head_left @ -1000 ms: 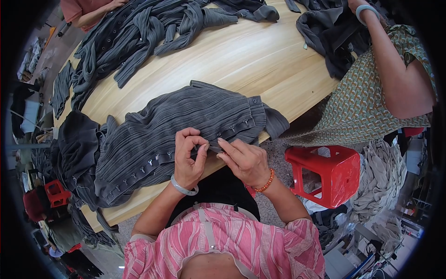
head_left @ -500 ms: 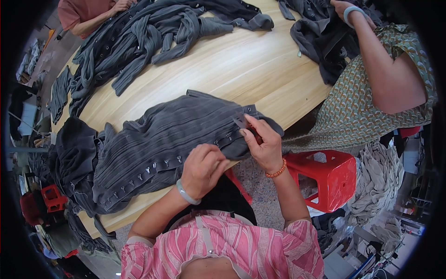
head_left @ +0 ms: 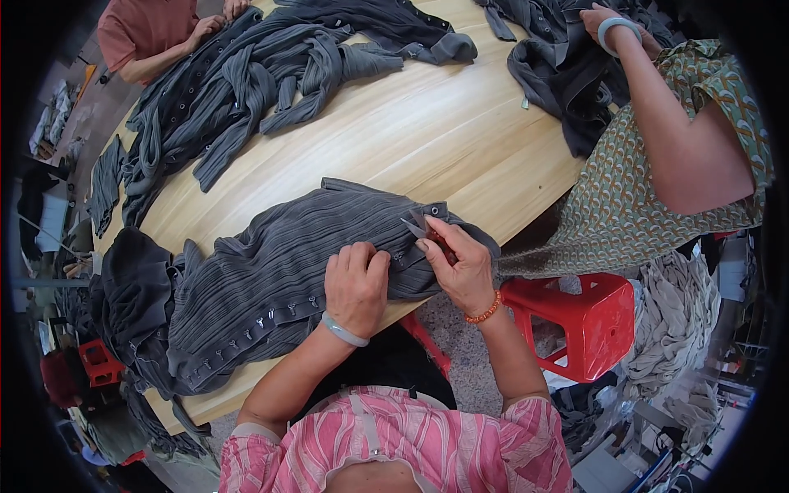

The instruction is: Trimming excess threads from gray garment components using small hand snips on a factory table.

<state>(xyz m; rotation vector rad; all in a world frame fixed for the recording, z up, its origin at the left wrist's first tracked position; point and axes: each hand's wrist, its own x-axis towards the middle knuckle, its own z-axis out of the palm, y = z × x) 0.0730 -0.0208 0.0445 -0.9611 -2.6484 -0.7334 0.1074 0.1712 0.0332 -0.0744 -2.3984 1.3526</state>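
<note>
A dark grey ribbed garment (head_left: 271, 246) lies across the near edge of the table, with a row of small metal hooks along its near strip. My right hand (head_left: 464, 267) is closed around small scissors (head_left: 417, 227) with a reddish handle. Their pointed blades are apart, over the garment's right end close to a metal eyelet. To the left, my left hand (head_left: 357, 283) rests on the garment beside the hook strip, fingers bent and drawn together. Its fingertips are turned down, so what they pinch, if anything, is hidden.
More dark grey garments (head_left: 246, 82) are heaped across the far side of the wooden table (head_left: 394, 131), where a co-worker's hands (head_left: 205, 29) rest. At right another person's hand (head_left: 600, 23) handles dark cloth. A red stool (head_left: 588, 329) stands right of me, beside piled light grey cloth (head_left: 678, 320).
My left hand has moved up and slightly right onto the garment and turned palm down. The scissors stay in my right hand, their blades now more plainly apart.
</note>
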